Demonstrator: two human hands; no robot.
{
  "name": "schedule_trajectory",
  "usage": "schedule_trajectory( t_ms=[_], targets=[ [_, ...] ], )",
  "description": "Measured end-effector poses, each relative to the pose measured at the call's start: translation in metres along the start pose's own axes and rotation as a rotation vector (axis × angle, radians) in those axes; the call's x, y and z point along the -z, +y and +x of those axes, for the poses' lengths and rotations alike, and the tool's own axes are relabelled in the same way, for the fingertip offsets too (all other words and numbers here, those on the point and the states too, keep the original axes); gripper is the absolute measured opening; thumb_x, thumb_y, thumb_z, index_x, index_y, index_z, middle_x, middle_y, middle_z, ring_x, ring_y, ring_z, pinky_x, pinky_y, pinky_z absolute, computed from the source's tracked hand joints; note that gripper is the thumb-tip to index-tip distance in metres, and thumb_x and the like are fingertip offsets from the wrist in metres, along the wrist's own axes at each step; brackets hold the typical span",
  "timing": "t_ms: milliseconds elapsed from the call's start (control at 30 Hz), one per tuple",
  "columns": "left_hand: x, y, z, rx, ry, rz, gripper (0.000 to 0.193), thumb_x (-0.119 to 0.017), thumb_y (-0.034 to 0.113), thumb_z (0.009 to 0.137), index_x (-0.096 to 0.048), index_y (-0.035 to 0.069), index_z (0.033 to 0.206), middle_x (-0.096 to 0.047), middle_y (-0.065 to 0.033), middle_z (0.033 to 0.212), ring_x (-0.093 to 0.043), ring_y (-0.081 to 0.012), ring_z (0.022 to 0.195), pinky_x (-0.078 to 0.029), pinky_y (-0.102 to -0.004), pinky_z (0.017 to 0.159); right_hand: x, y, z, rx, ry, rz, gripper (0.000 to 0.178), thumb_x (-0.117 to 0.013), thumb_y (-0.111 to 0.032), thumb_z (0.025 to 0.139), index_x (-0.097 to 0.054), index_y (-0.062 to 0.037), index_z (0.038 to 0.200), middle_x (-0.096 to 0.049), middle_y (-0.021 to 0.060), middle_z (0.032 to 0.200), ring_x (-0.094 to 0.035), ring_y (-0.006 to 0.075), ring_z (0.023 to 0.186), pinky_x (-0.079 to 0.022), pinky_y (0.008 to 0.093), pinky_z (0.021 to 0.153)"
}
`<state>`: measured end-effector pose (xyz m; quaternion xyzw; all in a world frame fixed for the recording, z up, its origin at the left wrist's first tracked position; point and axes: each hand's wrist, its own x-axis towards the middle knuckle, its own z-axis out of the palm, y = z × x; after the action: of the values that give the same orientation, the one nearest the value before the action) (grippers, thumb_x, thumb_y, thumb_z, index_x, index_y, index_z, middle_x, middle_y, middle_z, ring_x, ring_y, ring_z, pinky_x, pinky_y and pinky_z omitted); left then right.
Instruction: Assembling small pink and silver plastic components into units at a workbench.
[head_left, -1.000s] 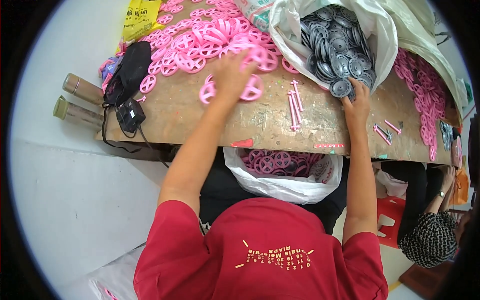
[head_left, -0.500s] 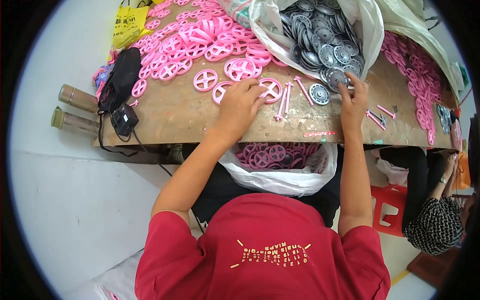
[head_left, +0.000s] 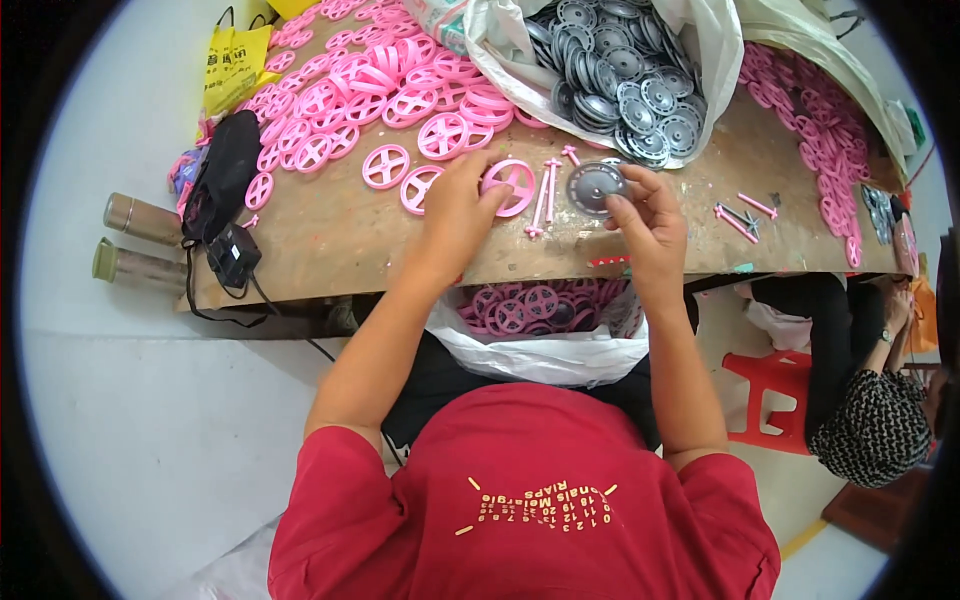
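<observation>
At upper centre, the left hand (head_left: 460, 215) pinches a pink spoked plastic wheel (head_left: 525, 190); near its right, the right hand (head_left: 655, 225) pinches a grey plastic disc (head_left: 590, 186).

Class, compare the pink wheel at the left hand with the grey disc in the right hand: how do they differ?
The pink wheel has spokes with open gaps; the grey disc has a mostly filled face. Colour differs too: the wheel is pink, the disc grey. Both are round.

Bright light floods the wall (head_left: 110, 420) at nine o'clock; toward one, the grey disc (head_left: 590, 188) blurs slightly; the table (head_left: 340, 240) edge bows; black rings the rim.
</observation>
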<state>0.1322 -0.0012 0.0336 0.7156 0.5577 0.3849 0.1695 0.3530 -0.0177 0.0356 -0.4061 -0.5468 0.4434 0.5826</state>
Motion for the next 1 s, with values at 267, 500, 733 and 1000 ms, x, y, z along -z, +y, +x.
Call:
schedule_trajectory(
  t_ms=[267,500,733,1000],
  targets=[
    [-0.018,0.043,-0.033,0.437,-0.039,-1.051,0.035,-0.056,0.012,0.094,-0.05,-0.005,0.124,-0.065,-0.009,0.101,-0.063,-0.0096,0.083,-0.055,-0.0222,0.067,-0.021,-0.003,-0.012,0.185,-0.083,-0.401,0.033,-0.064,-0.002,0.084,-0.064,-0.0059,0.117,-0.058,0.0046,0.099,-0.056,0.0087,0.072,-0.044,0.0221,0.063],
    [-0.021,0.042,-0.046,0.293,-0.061,-0.806,0.029,-0.053,0.012,0.096,-0.054,-0.003,0.121,-0.065,-0.0078,0.1,-0.063,-0.0099,0.083,-0.054,-0.023,0.069,-0.009,-0.007,-0.017,-0.18,-0.165,-0.143,0.025,-0.059,-0.011,0.091,-0.064,-0.0047,0.115,-0.06,-0.0009,0.088,-0.051,0.0051,0.064,-0.041,0.0194,0.058],
    [-0.024,0.05,-0.056,0.08,0.105,-0.517,0.02,-0.056,0.005,0.091,-0.061,-0.002,0.109,-0.067,-0.0136,0.083,-0.064,-0.0143,0.072,-0.049,-0.0267,0.063,-0.014,-0.008,-0.027,-0.224,-0.219,-0.029,0.019,-0.056,-0.015,0.094,-0.058,-0.0021,0.108,-0.059,-0.0011,0.087,-0.048,0.0025,0.064,-0.038,0.0169,0.055],
    [0.019,0.036,-0.065,0.094,-0.104,-0.323,0.025,-0.064,0.015,0.086,-0.064,0.003,0.108,-0.069,-0.0142,0.089,-0.068,-0.0204,0.074,-0.052,-0.0311,0.066,0.014,-0.002,-0.003,-0.083,-0.141,-0.455,0.025,-0.061,-0.016,0.089,-0.062,-0.0056,0.112,-0.06,-0.0017,0.09,-0.049,0.0041,0.066,-0.042,0.0204,0.058]
  ],
)
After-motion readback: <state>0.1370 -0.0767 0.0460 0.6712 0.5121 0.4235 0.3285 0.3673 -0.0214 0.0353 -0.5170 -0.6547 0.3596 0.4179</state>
